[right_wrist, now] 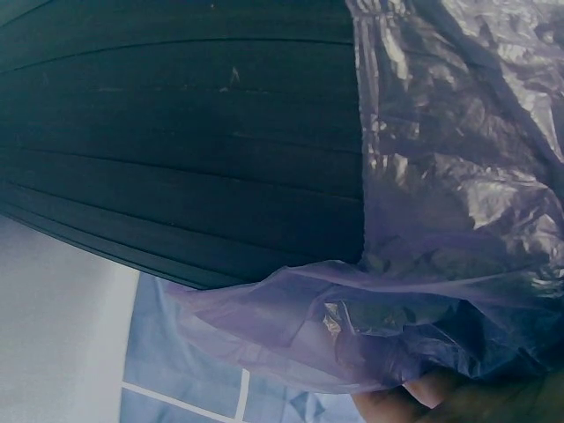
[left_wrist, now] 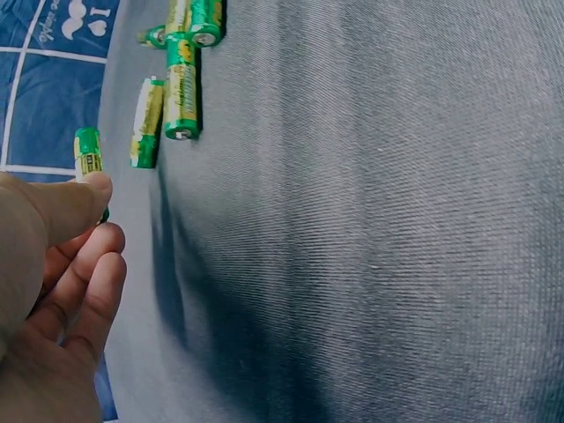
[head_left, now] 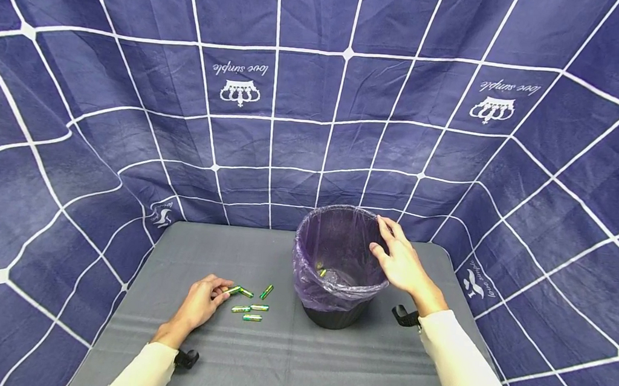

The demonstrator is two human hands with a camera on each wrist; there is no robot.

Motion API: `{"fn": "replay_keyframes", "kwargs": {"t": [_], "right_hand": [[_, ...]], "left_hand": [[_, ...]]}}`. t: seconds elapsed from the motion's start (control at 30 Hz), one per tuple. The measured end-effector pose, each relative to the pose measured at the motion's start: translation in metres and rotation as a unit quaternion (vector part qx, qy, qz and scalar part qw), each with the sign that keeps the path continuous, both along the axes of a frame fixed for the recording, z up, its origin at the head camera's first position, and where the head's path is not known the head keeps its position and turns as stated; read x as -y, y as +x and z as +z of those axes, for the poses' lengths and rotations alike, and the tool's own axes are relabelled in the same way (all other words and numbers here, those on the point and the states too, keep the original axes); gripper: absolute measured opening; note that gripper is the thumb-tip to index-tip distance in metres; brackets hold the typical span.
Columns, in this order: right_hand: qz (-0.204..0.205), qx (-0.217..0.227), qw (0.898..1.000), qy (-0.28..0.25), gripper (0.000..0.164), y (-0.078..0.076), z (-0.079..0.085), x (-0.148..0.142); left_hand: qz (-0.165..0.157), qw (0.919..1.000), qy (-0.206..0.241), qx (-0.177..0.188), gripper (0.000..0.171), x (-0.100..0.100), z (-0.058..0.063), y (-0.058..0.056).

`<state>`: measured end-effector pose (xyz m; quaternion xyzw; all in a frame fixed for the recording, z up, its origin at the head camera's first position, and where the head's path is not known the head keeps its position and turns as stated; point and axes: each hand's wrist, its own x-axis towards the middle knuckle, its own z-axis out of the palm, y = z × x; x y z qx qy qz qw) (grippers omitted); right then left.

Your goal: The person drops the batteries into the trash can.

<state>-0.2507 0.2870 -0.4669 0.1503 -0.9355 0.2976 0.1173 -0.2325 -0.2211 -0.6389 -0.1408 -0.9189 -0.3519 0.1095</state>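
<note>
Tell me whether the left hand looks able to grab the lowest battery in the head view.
Probably yes, though not straight away: the left hand pinches another battery, likely needing release first. The lowest battery lies uncovered, its left end free.

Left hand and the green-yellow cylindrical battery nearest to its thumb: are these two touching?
Touching. The left wrist view shows the left hand pinching the battery, thumb laid across it.

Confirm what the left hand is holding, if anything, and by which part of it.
Left hand pinches a green battery between thumb and fingers, toward the end nearer the palm; far end sticks out.
</note>
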Motion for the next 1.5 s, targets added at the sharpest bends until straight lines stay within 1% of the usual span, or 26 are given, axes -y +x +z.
{"fn": "replay_keyframes", "kwargs": {"t": [0.1,0.23,0.53,0.7,0.93,1.07,1.3,1.5], "right_hand": [[0.000,0.002,1.000,0.001,0.073,0.000,0.001,0.000],[0.001,0.003,1.000,0.000,0.074,0.001,0.001,0.001],[0.003,0.005,1.000,0.002,0.073,0.000,0.002,0.002],[0.003,0.005,1.000,0.000,0.073,0.000,0.002,0.002],[0.002,0.000,1.000,0.003,0.071,-0.002,0.003,0.001],[0.001,-0.003,1.000,0.005,0.071,-0.002,0.003,0.001],[0.001,-0.003,1.000,0.004,0.071,-0.001,0.002,0.000],[0.002,-0.001,1.000,0.002,0.071,0.000,0.001,0.001]], "left_hand": [[0.001,0.9998,-0.001,-0.019,0.028,-0.001,0.002,0.000],[0.001,0.9994,-0.007,-0.033,0.030,-0.005,0.008,-0.001],[-0.011,0.9988,0.000,-0.048,0.028,-0.019,0.027,-0.003],[-0.015,0.9973,0.001,-0.072,0.028,-0.024,0.037,-0.003],[-0.018,0.9957,0.003,-0.091,0.030,-0.031,0.051,-0.005],[-0.028,0.9942,0.013,-0.103,0.035,-0.035,0.058,-0.005],[-0.042,0.9919,0.019,-0.118,0.049,-0.041,0.066,-0.002],[-0.051,0.9893,0.025,-0.135,0.052,-0.048,0.074,-0.002]]}}
